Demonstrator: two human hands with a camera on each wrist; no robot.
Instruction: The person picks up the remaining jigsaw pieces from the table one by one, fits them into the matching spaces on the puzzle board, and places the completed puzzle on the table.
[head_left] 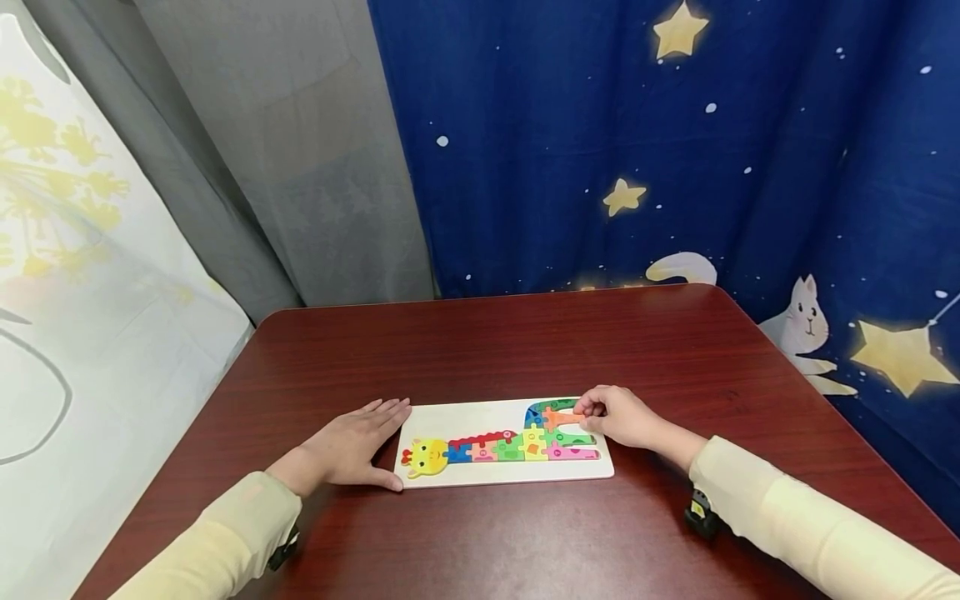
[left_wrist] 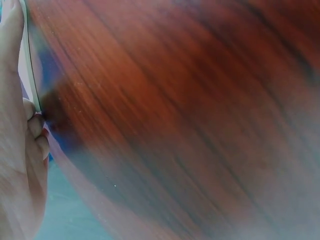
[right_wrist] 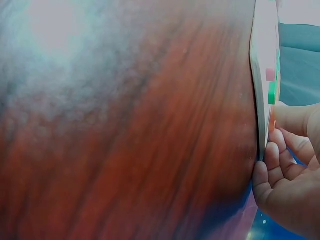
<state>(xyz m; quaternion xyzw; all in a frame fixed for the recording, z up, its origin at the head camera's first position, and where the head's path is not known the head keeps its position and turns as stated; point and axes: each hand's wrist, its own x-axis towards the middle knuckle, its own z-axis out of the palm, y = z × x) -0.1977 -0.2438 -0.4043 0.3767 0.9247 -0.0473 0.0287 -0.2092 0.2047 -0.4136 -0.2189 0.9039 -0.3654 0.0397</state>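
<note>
A giraffe jigsaw puzzle lies in a white puzzle board (head_left: 459, 419) on the table, with its yellow head piece (head_left: 427, 458) to the left. My left hand (head_left: 351, 443) rests at the board's left end, fingers extended and thumb at the near corner. At the opposite end, my right hand (head_left: 624, 418) pinches the outer end of an orange leg piece (head_left: 561, 419) between thumb and finger. Green and pink leg pieces (head_left: 573, 453) lie nearer to me. In the right wrist view, the orange piece (right_wrist: 272, 120) sits by the thumb; its outer end is partly hidden.
The dark red wooden table (head_left: 495, 350) has rounded far corners. Behind it hang a blue starry curtain (head_left: 540, 167) and a grey curtain (head_left: 300, 150). A white patterned cloth (head_left: 97, 317) hangs along the left side.
</note>
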